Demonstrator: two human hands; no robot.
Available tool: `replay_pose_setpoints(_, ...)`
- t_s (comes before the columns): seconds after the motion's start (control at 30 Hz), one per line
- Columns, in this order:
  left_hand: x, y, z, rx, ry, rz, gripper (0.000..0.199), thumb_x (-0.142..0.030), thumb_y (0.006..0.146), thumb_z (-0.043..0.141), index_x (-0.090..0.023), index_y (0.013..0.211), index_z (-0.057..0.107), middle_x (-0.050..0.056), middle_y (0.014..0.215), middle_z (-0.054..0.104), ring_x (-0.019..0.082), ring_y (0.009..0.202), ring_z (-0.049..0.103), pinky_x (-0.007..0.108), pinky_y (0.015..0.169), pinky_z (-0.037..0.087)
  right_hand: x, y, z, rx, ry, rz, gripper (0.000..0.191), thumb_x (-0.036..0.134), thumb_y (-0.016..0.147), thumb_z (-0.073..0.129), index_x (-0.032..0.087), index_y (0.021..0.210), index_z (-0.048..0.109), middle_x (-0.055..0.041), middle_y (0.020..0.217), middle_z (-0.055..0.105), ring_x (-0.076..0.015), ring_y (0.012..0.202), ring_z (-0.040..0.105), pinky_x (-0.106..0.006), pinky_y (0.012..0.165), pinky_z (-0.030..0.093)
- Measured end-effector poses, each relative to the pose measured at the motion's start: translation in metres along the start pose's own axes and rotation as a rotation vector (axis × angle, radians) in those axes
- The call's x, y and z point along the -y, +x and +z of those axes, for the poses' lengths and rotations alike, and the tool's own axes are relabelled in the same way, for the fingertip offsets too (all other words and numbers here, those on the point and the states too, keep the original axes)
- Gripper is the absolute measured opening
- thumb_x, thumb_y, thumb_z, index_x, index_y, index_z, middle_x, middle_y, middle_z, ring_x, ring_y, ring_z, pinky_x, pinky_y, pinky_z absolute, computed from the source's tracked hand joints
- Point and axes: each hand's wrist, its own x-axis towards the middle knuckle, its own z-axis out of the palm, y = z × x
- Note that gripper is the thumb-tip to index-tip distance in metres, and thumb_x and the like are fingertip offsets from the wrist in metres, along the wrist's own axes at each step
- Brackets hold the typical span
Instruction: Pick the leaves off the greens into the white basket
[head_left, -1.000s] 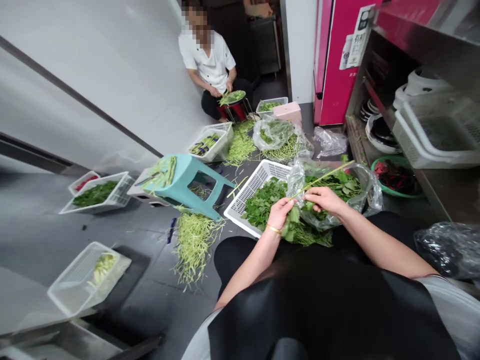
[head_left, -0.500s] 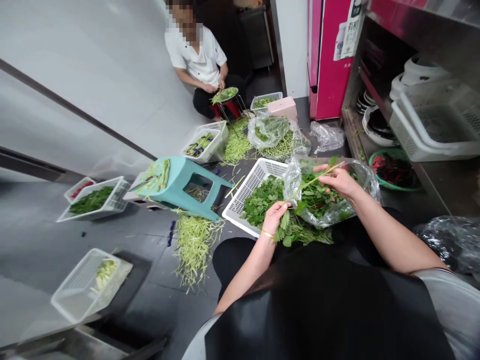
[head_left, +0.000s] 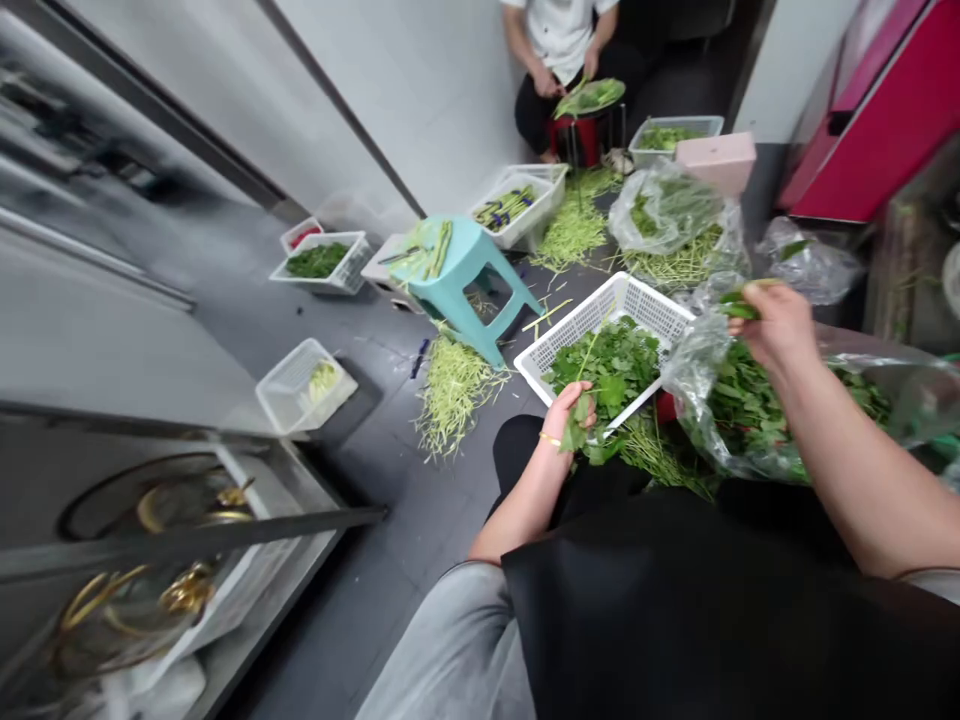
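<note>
Two bare hands are working around the white basket (head_left: 651, 308): the left hand (head_left: 571, 408) is grasping a leafy stem (head_left: 576, 428) at the basket's near rim, and the right hand (head_left: 780, 322) is pinching a green piece (head_left: 739, 305) to the basket's right, above the plastic bag (head_left: 694, 378). Leafy greens (head_left: 626, 352) are partly filling the basket, while many more are lying in the bag on its right, so the work is seemingly sitting partway, with plenty remaining. Bare stems (head_left: 660, 452) are bunching just outside the basket's near right corner. The bag's loose edge is crowding the basket's right rim, and the near rim is standing close to the left hand. Left of the basket, a turquoise stool (head_left: 448, 262) and a heap of trimmings (head_left: 454, 395) are bounding the reach; beyond them, grey floor (head_left: 390, 490) is stretching away. The hands are keeping well apart, leaving room between them over the basket's right side.
</note>
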Motion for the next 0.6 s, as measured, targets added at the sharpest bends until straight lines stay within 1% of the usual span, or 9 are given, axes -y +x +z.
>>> replay_pose_setpoints(0.07, -0.003, 0.01, -0.003, -0.028, -0.007, 0.009, 0.032, -0.042, 0.073, 0.07, -0.015, 0.087, 0.057, -0.004, 0.053, 0.046, 0.005, 0.041, 0.036, 0.019, 0.04, 0.02, 0.004, 0.012, 0.046, 0.156, -0.149, 0.041, 0.044, 0.055, 0.076, 0.063, 0.021, 0.104, 0.057, -0.0104, 0.094, 0.065, -0.0221, 0.073, 0.059, -0.038, 0.064, 0.048)
replay_pose_setpoints(0.13, -0.005, 0.019, -0.004, -0.027, 0.014, 0.004, 0.038, -0.045, 0.074, 0.067, -0.015, 0.094, 0.058, 0.0, 0.061, 0.056, 0.006, 0.042, 0.04, 0.02, 0.04, 0.021, 0.006, 0.011, 0.083, 0.252, -0.272, -0.003, 0.056, 0.048, 0.063, 0.077, 0.018, 0.108, 0.061, -0.0135, 0.106, 0.064, -0.0263, 0.087, 0.061, -0.039, 0.072, 0.049)
replay_pose_setpoints(0.17, -0.005, 0.022, -0.003, -0.012, 0.031, -0.004, 0.042, -0.048, 0.075, 0.066, -0.015, 0.1, 0.058, 0.001, 0.065, 0.059, 0.006, 0.041, 0.043, 0.02, 0.039, 0.022, 0.006, 0.005, 0.098, 0.329, -0.337, -0.041, 0.057, 0.045, 0.061, 0.079, 0.018, 0.109, 0.063, -0.0133, 0.11, 0.064, -0.0275, 0.092, 0.06, -0.039, 0.076, 0.049)
replay_pose_setpoints(0.27, -0.002, 0.03, 0.001, 0.028, 0.081, -0.041, 0.056, -0.059, 0.077, 0.06, -0.014, 0.11, 0.056, 0.002, 0.061, 0.06, 0.008, 0.038, 0.044, 0.021, 0.038, 0.023, -0.002, -0.021, 0.132, 0.684, -0.453, -0.131, 0.044, 0.044, 0.066, 0.076, 0.023, 0.105, 0.069, -0.0084, 0.107, 0.067, -0.0262, 0.096, 0.061, -0.038, 0.083, 0.049)
replay_pose_setpoints(0.3, 0.0, 0.032, 0.004, 0.029, 0.089, -0.057, 0.06, -0.063, 0.077, 0.057, -0.013, 0.111, 0.056, 0.001, 0.059, 0.059, 0.009, 0.037, 0.044, 0.022, 0.038, 0.024, -0.007, -0.029, 0.139, 0.745, -0.455, -0.141, 0.037, 0.042, 0.067, 0.075, 0.024, 0.099, 0.072, -0.0066, 0.103, 0.069, -0.025, 0.094, 0.062, -0.038, 0.084, 0.048)
replay_pose_setpoints(0.33, 0.001, 0.033, 0.006, 0.025, 0.089, -0.069, 0.063, -0.066, 0.077, 0.055, -0.012, 0.11, 0.056, 0.001, 0.057, 0.059, 0.009, 0.037, 0.045, 0.022, 0.038, 0.025, -0.011, -0.035, 0.144, 0.766, -0.444, -0.147, 0.03, 0.04, 0.067, 0.075, 0.024, 0.092, 0.073, -0.0051, 0.098, 0.07, -0.0239, 0.092, 0.062, -0.038, 0.085, 0.048)
replay_pose_setpoints(0.43, -0.001, 0.036, 0.011, 0.013, 0.021, -0.07, 0.061, -0.066, 0.076, 0.056, -0.015, 0.108, 0.055, 0.003, 0.064, 0.063, 0.011, 0.044, 0.054, 0.022, 0.042, 0.034, -0.02, -0.038, 0.148, 0.683, -0.316, -0.127, 0.018, 0.036, 0.069, 0.072, 0.023, 0.081, 0.075, -0.0032, 0.092, 0.072, -0.0215, 0.089, 0.064, -0.037, 0.088, 0.047)
replay_pose_setpoints(0.53, -0.005, 0.035, 0.01, 0.04, -0.012, -0.108, 0.054, -0.061, 0.073, 0.065, -0.015, 0.1, 0.057, 0.005, 0.07, 0.066, 0.015, 0.054, 0.061, 0.025, 0.049, 0.043, -0.019, -0.025, 0.142, 0.605, -0.166, -0.064, 0.021, 0.038, 0.068, 0.071, 0.021, 0.081, 0.075, -0.0032, 0.088, 0.073, -0.0208, 0.086, 0.065, -0.036, 0.087, 0.048)
replay_pose_setpoints(0.6, -0.006, 0.034, 0.007, 0.074, 0.035, -0.129, 0.047, -0.052, 0.067, 0.074, -0.014, 0.091, 0.059, 0.005, 0.067, 0.065, 0.015, 0.052, 0.06, 0.025, 0.048, 0.043, -0.017, -0.017, 0.137, 0.515, -0.133, -0.036, 0.022, 0.038, 0.065, 0.073, 0.02, 0.079, 0.074, -0.0034, 0.085, 0.073, -0.0204, 0.084, 0.065, -0.036, 0.085, 0.049)
